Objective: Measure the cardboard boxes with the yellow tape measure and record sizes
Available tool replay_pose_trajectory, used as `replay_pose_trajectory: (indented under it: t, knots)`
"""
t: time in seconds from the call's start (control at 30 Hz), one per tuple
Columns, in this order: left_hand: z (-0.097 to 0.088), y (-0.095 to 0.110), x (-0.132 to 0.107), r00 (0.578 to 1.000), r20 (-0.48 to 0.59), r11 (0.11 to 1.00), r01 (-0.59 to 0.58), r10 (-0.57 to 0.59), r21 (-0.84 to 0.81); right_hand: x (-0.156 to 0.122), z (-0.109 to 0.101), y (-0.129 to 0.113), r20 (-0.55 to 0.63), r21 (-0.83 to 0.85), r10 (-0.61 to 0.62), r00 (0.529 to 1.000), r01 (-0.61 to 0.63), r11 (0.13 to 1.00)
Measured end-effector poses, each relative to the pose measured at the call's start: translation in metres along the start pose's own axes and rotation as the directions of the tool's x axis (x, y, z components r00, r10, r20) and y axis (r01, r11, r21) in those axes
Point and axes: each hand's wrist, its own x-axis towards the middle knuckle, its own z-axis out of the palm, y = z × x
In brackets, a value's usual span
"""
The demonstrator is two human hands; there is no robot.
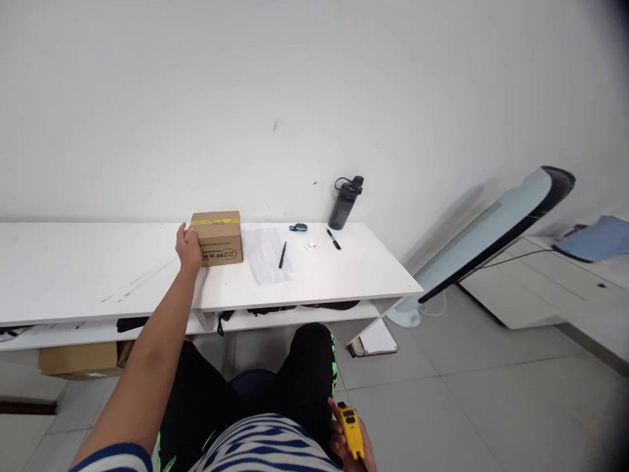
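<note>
A taped brown cardboard box (221,239) sits on the white table. My left hand (189,248) grips its left side, with the thumb over the near edge and the fingers behind it. Low in front of me, beside my right knee, my right hand (348,436) is closed around a yellow handheld device (351,429) with black buttons; its exact kind I cannot make out. Just right of the box lies a sheet of white paper (260,252), with a black pen (282,254) on it.
Farther right on the white table (354,282) are a key fob (298,227), a small white object (310,246), a black marker (333,239) and a dark bottle (345,203). A tall pale panel (491,223) leans at the right. Another carton (78,359) stands underneath.
</note>
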Motion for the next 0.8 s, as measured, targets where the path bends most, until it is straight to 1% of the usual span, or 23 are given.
replay_pose_trajectory:
  t: [0.07, 0.1, 0.13, 0.17, 0.2, 0.23, 0.27, 0.3, 0.33, 0.37, 0.4, 0.43, 0.47, 0.5, 0.53, 0.57, 0.6, 0.63, 0.67, 0.7, 0.73, 0.77, 0.8]
  knots:
    - [-0.002, 0.012, -0.019, 0.985, -0.087, 0.985, -0.141, 0.15, 0.104, 0.005, 0.007, 0.006, -0.109, 0.293, 0.028, 0.994, 0.005, 0.956]
    - [-0.004, 0.018, -0.036, 0.961, -0.116, 0.962, -0.236, 0.253, 0.138, 0.01, 0.008, 0.005, -0.156, 0.439, 0.065, 0.986, 0.011, 0.899]
    - [-0.008, 0.022, -0.058, 0.933, -0.106, 0.933, -0.328, 0.345, 0.15, 0.019, 0.009, 0.001, -0.173, 0.544, 0.102, 0.98, 0.009, 0.839]
    - [-0.012, 0.025, -0.085, 0.926, -0.059, 0.923, -0.365, 0.374, 0.12, 0.028, 0.01, -0.006, -0.159, 0.615, 0.131, 0.978, -0.005, 0.789]
    - [-0.016, 0.026, -0.115, 0.941, 0.016, 0.939, -0.339, 0.339, 0.059, 0.04, 0.011, -0.017, -0.139, 0.662, 0.151, 0.979, -0.021, 0.75]
    - [-0.021, 0.025, -0.147, 0.948, 0.189, 0.966, -0.26, 0.255, 0.0, 0.053, 0.012, -0.031, -0.133, 0.687, 0.151, 0.98, -0.019, 0.727]
    - [-0.024, 0.024, -0.178, 0.897, 0.42, 0.99, -0.138, 0.139, -0.034, 0.067, 0.016, -0.048, -0.125, 0.689, 0.119, 0.985, 0.0, 0.724]
    - [-0.025, 0.023, -0.206, 0.789, 0.614, 0.999, 0.019, 0.015, -0.049, 0.081, 0.021, -0.068, -0.117, 0.67, 0.062, 0.991, 0.033, 0.742]
    - [-0.024, 0.021, -0.229, 0.676, 0.733, 0.981, 0.182, -0.075, -0.067, 0.097, 0.028, -0.089, -0.125, 0.628, -0.009, 0.992, 0.087, 0.774]
    - [-0.019, 0.021, -0.245, 0.578, 0.803, 0.939, 0.337, -0.149, -0.069, 0.112, 0.038, -0.11, -0.155, 0.557, -0.097, 0.983, 0.169, 0.813]
    - [-0.012, 0.021, -0.253, 0.501, 0.839, 0.877, 0.477, -0.213, -0.062, 0.128, 0.048, -0.131, -0.2, 0.452, -0.191, 0.961, 0.263, 0.852]
    - [-0.002, 0.022, -0.254, 0.461, 0.85, 0.814, 0.577, -0.255, -0.068, 0.143, 0.059, -0.152, -0.242, 0.31, -0.283, 0.928, 0.35, 0.884]
    - [0.01, 0.023, -0.247, 0.469, 0.835, 0.768, 0.634, -0.289, -0.09, 0.158, 0.069, -0.17, -0.233, 0.13, -0.382, 0.894, 0.418, 0.899]
    - [0.025, 0.024, -0.235, 0.522, 0.795, 0.754, 0.644, -0.309, -0.13, 0.174, 0.077, -0.188, -0.168, -0.061, -0.485, 0.858, 0.482, 0.874]
    - [0.04, 0.024, -0.218, 0.617, 0.717, 0.772, 0.611, -0.324, -0.176, 0.19, 0.083, -0.203, -0.082, -0.235, -0.591, 0.803, 0.561, 0.794]
    - [0.057, 0.023, -0.199, 0.704, 0.639, 0.8, 0.556, -0.31, -0.225, 0.207, 0.085, -0.217, -0.033, -0.369, -0.682, 0.731, 0.625, 0.688]
    - [0.074, 0.022, -0.18, 0.755, 0.596, 0.823, 0.505, -0.274, -0.261, 0.225, 0.084, -0.231, 0.013, -0.469, -0.747, 0.664, 0.664, 0.582]
    - [0.09, 0.019, -0.161, 0.762, 0.603, 0.826, 0.485, -0.237, -0.288, 0.243, 0.079, -0.243, 0.035, -0.566, -0.796, 0.605, 0.669, 0.483]
    - [0.105, 0.015, -0.143, 0.766, 0.607, 0.825, 0.474, -0.213, -0.309, 0.262, 0.072, -0.254, 0.02, -0.68, -0.826, 0.563, 0.614, 0.402]
    - [0.118, 0.01, -0.128, 0.773, 0.603, 0.83, 0.458, -0.195, -0.318, 0.281, 0.062, -0.264, -0.007, -0.801, -0.827, 0.562, 0.492, 0.341]
    - [0.13, 0.005, -0.115, 0.776, 0.604, 0.836, 0.446, -0.184, -0.318, 0.299, 0.052, -0.273, 0.0, -0.901, -0.778, 0.629, 0.338, 0.273]
    - [0.14, -0.001, -0.104, 0.779, 0.601, 0.847, 0.433, -0.179, -0.309, 0.315, 0.041, -0.28, 0.039, -0.963, -0.687, 0.726, 0.21, 0.167]
    - [0.148, -0.007, -0.095, 0.78, 0.6, 0.861, 0.417, -0.176, -0.29, 0.33, 0.032, -0.286, 0.09, -0.99, -0.577, 0.812, 0.135, 0.035]
